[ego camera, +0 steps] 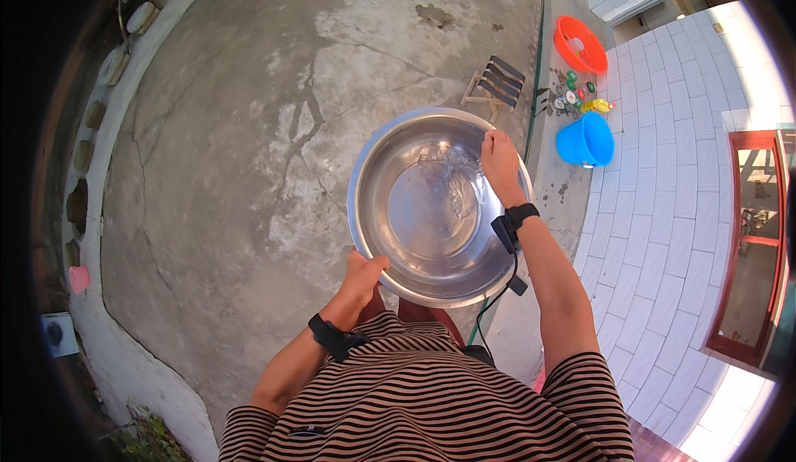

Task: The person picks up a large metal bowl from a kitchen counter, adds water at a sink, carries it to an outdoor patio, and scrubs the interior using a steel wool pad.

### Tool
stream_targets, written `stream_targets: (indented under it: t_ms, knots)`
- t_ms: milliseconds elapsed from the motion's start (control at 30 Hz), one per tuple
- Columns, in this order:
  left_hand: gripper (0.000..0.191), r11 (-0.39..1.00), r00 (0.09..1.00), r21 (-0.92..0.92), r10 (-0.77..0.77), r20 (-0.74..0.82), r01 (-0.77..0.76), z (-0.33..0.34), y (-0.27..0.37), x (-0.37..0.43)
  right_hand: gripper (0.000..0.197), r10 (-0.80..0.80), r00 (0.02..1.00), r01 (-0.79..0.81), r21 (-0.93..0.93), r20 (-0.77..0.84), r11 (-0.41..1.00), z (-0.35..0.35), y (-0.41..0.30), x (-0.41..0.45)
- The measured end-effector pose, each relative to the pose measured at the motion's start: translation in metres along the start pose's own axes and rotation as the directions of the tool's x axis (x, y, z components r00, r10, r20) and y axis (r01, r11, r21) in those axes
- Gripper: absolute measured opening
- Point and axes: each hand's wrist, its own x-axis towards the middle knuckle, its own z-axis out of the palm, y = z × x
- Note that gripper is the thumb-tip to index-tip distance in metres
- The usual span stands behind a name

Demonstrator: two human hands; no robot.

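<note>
A large stainless steel basin point(407, 275) is held in front of my body, with what looks like clear water in its bottom and along its right side. At its lower left, my left hand point(365, 277) grips the rim, thumb over the edge. The upper right of the same rim is gripped by my right hand point(501, 166), whose fingertips curl over it and are partly hidden. Each wrist bears a black strap with a small device; a black cable point(511, 269) hangs from the right one.
Beyond the basin stands a folding stool point(497, 82) with dark straps. Along the white tiled wall point(671, 194) are a blue bucket point(575, 141), a yellow bottle point(597, 106), several small containers point(571, 97) and an orange basin point(567, 48). A green hose point(538, 57) runs beside them over the concrete.
</note>
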Motion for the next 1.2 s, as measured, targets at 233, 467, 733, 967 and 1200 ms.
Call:
stream_targets:
  t_ms: [233, 467, 733, 967, 1200]
  knots:
    - [0.031, 0.998, 0.998, 0.024, -0.051, 0.024, 0.051, 0.008, 0.003, -0.002, 0.046, -0.194, 0.959, 0.089, -0.434, -0.205, 0.897, 0.023, -0.009, -0.01]
    - [0.032, 0.995, 0.996, 0.086, 0.053, 0.073, -0.059, 0.006, -0.004, 0.001, 0.044, -0.507, 0.86, 0.51, -0.082, 0.052, 0.856, 0.048, -0.107, -0.002]
    - [0.035, 0.993, 0.992, 0.041, 0.11, 0.065, -0.113, -0.009, -0.009, 0.008, 0.035, -0.685, 0.721, 0.693, -0.085, 0.106, 0.716, 0.04, -0.124, 0.015]
    - [0.034, 0.982, 0.989, -0.117, 0.144, -0.043, -0.148, -0.017, 0.004, 0.004, 0.034, -0.346, 0.938, 0.277, -0.534, -0.031, 0.798, 0.012, 0.001, 0.018]
    - [0.037, 0.998, 0.998, 0.003, 0.061, -0.011, -0.061, -0.022, 0.029, 0.01, 0.028, 0.044, 0.964, 0.014, -0.213, 0.263, 0.977, 0.04, -0.014, 0.001]
